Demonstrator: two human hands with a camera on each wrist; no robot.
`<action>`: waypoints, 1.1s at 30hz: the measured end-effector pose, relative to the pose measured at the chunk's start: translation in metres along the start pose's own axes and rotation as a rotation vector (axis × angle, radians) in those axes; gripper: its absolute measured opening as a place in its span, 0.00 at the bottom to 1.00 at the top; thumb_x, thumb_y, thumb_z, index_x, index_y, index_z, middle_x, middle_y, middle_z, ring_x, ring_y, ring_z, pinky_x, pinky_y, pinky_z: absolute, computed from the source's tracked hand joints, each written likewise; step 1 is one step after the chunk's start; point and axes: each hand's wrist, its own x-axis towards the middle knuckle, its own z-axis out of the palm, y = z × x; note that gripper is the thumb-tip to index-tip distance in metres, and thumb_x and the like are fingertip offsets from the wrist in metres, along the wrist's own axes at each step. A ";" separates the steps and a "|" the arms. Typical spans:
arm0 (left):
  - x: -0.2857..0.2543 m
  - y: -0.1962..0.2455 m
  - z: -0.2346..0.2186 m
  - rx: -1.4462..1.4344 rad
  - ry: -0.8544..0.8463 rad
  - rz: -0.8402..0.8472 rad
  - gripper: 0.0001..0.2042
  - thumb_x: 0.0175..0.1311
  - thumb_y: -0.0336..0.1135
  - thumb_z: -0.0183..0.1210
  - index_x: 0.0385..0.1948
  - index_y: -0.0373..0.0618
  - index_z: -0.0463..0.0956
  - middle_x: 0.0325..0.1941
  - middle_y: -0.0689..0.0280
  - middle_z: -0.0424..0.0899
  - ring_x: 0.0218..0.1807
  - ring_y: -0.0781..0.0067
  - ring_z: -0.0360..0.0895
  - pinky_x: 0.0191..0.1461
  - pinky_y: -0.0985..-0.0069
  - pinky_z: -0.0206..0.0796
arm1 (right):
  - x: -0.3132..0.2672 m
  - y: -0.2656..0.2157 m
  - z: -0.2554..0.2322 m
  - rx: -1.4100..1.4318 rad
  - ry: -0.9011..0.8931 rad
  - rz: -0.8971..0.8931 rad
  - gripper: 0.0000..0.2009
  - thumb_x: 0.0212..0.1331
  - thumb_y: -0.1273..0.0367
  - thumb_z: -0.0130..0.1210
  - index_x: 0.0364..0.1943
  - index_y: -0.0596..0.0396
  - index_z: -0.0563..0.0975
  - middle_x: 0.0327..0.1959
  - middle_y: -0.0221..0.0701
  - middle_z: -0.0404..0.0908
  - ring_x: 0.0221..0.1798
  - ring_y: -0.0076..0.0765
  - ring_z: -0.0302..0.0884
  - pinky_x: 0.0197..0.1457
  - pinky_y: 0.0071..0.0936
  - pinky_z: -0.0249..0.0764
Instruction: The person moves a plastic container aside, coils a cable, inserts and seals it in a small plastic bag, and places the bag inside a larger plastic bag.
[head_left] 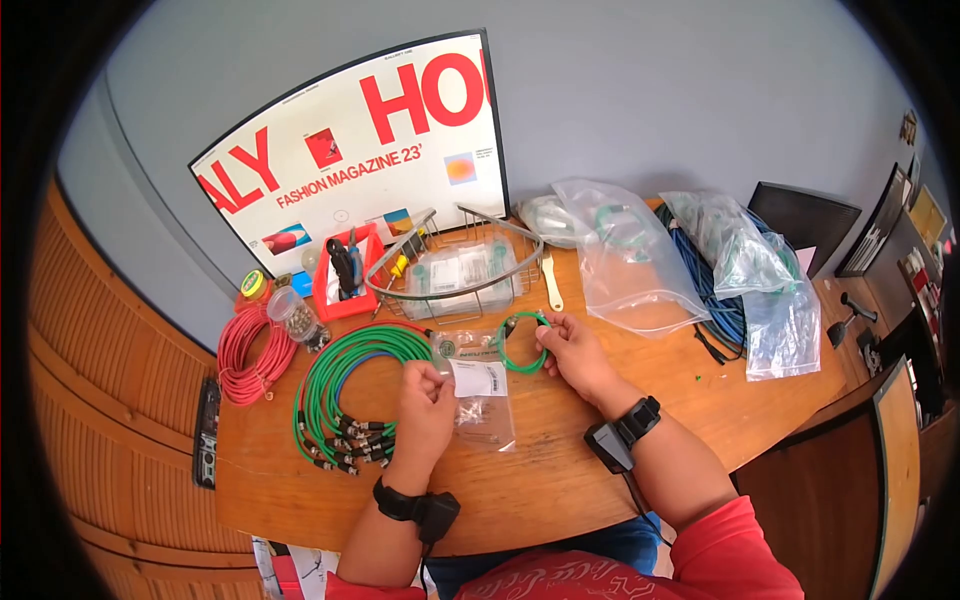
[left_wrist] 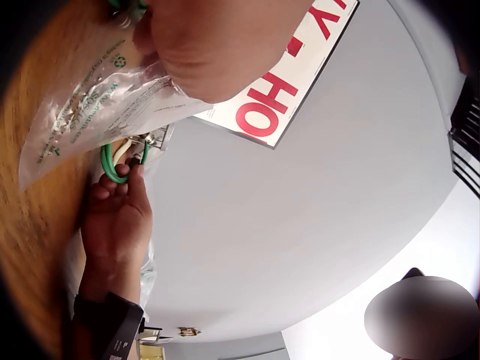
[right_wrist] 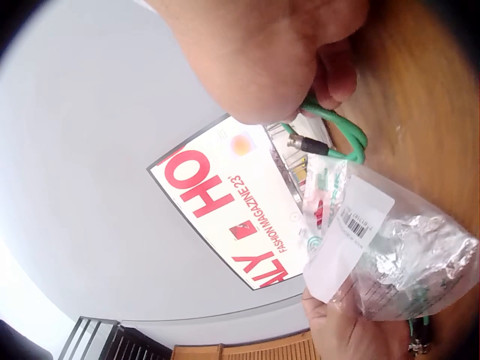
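Note:
My left hand (head_left: 424, 412) pinches a clear plastic bag (head_left: 490, 428) by its side, near a white barcode label (right_wrist: 349, 232). The bag hangs close over the wooden table, with green print on its film. Opposite it, my right hand (head_left: 577, 352) grips a small coil of green cable (left_wrist: 107, 165) with thumb and fingers. A metal BNC connector (right_wrist: 306, 145) sticks out from the coil, beside the bag's top end. Left of the bag lies a larger bundle of green cables (head_left: 322, 385) with several BNC connectors at its near end.
A wire basket (head_left: 455, 290) with bagged items stands behind the hands, beside a red bin (head_left: 372, 250) of tools. A red cable coil (head_left: 240, 365) lies left. Large clear bags (head_left: 640, 290) and blue cables (head_left: 722, 318) lie right, near a cream-handled brush (head_left: 552, 285).

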 end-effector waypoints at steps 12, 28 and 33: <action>-0.012 0.029 0.006 0.369 -0.545 -0.195 0.12 0.71 0.36 0.55 0.48 0.38 0.79 0.35 0.58 0.84 0.35 0.73 0.79 0.41 0.72 0.72 | -0.013 -0.013 0.014 0.053 0.116 -0.386 0.18 0.71 0.69 0.53 0.59 0.64 0.68 0.29 0.24 0.73 0.23 0.16 0.68 0.26 0.17 0.67; -0.018 0.045 0.013 0.764 -0.315 0.411 0.08 0.56 0.27 0.62 0.37 0.42 0.83 0.49 0.62 0.80 0.53 0.55 0.74 0.59 0.62 0.64 | -0.013 0.001 0.015 -0.123 -0.076 -0.184 0.18 0.69 0.71 0.54 0.59 0.65 0.70 0.28 0.25 0.75 0.24 0.18 0.71 0.26 0.18 0.69; -0.016 0.047 0.011 0.866 -0.139 0.537 0.07 0.55 0.27 0.62 0.36 0.44 0.84 0.47 0.63 0.79 0.53 0.56 0.74 0.59 0.62 0.63 | -0.014 -0.009 0.009 -0.228 -0.217 -0.069 0.16 0.70 0.68 0.53 0.58 0.60 0.73 0.30 0.24 0.76 0.26 0.18 0.70 0.29 0.18 0.69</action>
